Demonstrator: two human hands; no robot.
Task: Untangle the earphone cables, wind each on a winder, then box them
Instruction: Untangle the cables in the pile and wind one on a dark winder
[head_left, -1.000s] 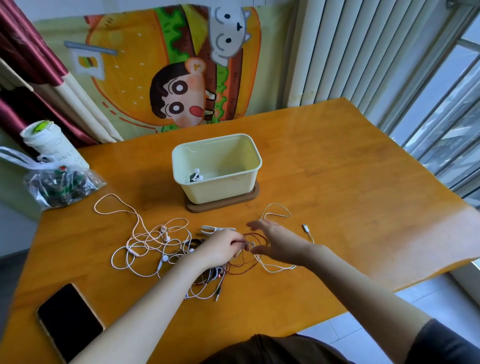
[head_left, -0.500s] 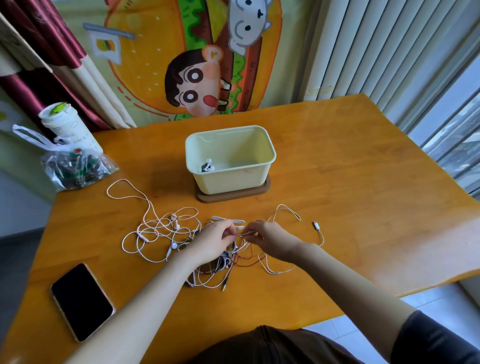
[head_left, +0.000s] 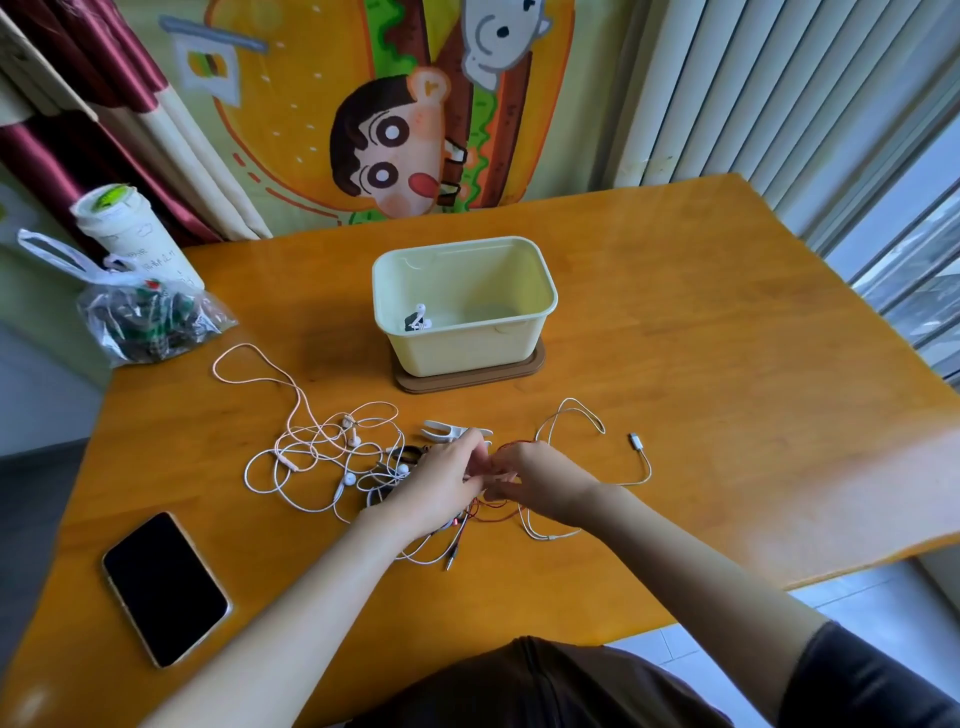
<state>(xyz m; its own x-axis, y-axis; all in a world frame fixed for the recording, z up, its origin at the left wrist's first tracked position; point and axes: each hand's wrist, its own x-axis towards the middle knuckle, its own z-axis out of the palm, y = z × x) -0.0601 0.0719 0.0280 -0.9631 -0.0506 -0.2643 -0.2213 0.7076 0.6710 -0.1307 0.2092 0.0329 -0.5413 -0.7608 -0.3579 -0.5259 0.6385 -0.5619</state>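
A tangle of white earphone cables (head_left: 322, 452) lies on the orange table, mixed with a thin red cable (head_left: 493, 512) and a dark one. My left hand (head_left: 441, 483) and my right hand (head_left: 540, 480) meet fingertip to fingertip over the tangle's right side, both pinching cable strands. A white forked winder (head_left: 447, 431) lies just beyond my left fingers. One white cable loops right to a plug (head_left: 635, 439). The pale yellow box (head_left: 519, 338) stands behind on a brown lid, with a wound earphone (head_left: 417, 319) inside it.
A black phone (head_left: 165, 587) lies at the near left. A clear plastic bag (head_left: 145, 322) with dark contents and a white cup (head_left: 132, 234) sit at the far left. The table's edge runs close on the right and near side.
My hands have drawn together: the right hand, spread flat a second ago, now has its fingers curled and pinching beside the left. The view has shifted slightly.
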